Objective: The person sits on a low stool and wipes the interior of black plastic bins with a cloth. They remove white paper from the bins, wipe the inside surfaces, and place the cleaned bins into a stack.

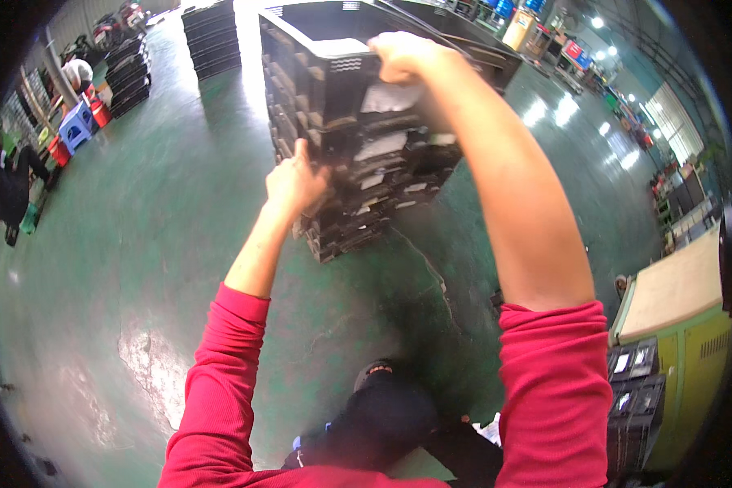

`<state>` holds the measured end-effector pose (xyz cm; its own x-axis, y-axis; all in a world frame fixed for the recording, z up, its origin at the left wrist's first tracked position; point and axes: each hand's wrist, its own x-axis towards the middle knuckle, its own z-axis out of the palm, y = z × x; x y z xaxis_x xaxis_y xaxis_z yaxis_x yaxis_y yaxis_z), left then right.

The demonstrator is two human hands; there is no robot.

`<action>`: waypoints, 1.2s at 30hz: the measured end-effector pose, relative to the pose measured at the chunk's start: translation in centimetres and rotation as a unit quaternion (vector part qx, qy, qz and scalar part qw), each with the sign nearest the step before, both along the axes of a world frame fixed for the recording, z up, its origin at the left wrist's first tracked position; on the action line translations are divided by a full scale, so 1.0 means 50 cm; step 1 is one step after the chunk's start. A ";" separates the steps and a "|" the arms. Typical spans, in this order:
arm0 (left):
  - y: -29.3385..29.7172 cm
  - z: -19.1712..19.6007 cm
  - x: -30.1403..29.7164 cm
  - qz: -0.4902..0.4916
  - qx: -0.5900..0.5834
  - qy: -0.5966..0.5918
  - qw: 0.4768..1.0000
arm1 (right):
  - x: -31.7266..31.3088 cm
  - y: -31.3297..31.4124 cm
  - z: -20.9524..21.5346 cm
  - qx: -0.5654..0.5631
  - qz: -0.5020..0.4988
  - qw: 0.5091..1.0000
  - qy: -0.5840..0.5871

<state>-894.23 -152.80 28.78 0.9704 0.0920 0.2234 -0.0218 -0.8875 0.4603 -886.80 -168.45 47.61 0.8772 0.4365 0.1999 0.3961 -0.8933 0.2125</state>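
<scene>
In front of me stands a tall stack of black plastic crates (366, 175), with pale paper labels on the sides facing me. My right hand (403, 57) is closed over the near rim of the top crate (301, 41), at its corner. Lower down, my left hand (295, 185) grips the stack's left near corner, thumb pointing up and fingers curled, slightly blurred. Which crate the left fingers hold is hard to make out. The top crate is deep, and its inside shows only in part.
Green floor (179, 211) surrounds the stack. More black crate stacks (211, 41) stand at the far left, near a blue stool (76, 126) and a seated person (12, 187). To my right are a yellow-green cabinet (687, 358) and black crates (633, 407). My foot (374, 372) is below.
</scene>
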 end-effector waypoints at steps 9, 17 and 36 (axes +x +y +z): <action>0.047 -0.102 -0.082 -0.018 -0.246 -0.065 0.967 | -0.340 -0.377 -0.461 0.301 -0.024 0.943 -0.140; -0.039 -0.312 -0.256 -0.083 -0.323 0.197 0.922 | -0.565 -0.996 -0.832 0.095 -0.617 0.776 0.085; -0.259 -0.330 -0.340 -0.234 -0.367 0.344 0.832 | -0.882 -0.680 -0.723 0.181 -0.270 0.932 0.159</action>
